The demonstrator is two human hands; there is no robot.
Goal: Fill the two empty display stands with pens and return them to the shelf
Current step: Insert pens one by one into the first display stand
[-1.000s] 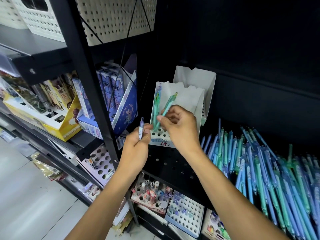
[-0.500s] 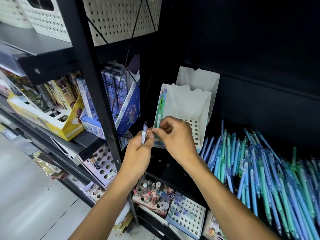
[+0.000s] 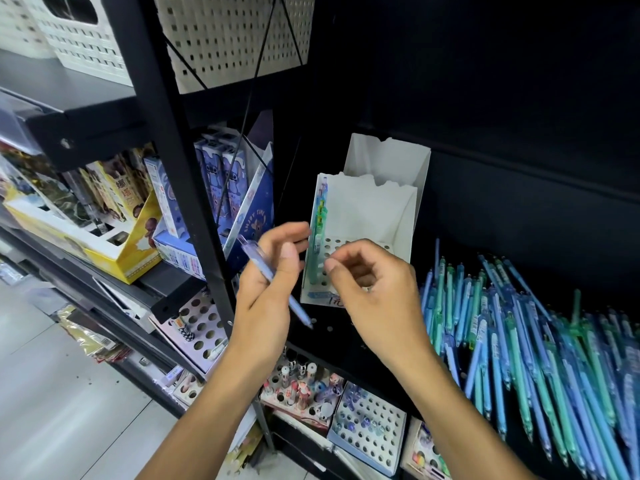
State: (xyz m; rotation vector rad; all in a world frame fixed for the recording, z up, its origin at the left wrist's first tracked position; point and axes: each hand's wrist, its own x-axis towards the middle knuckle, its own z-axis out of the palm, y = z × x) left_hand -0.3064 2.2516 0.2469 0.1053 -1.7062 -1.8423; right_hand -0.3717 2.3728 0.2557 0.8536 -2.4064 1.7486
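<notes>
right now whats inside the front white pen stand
A few green and blue pens stand along the left wall of the front stand; most holes look empty. The right hand covers its lower right corner, so those holes are hidden.

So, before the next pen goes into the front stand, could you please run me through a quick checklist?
1. Pale purple pen held in left hand: ok.
2. Right hand free of pens: ok.
3. Front white cardboard stand has open holes: ok.
4. Green pens seated along its left side: ok.
5. Rear white stand filled: not ok, looks empty.
6. Loose blue and green pens on hand: ok.
</notes>
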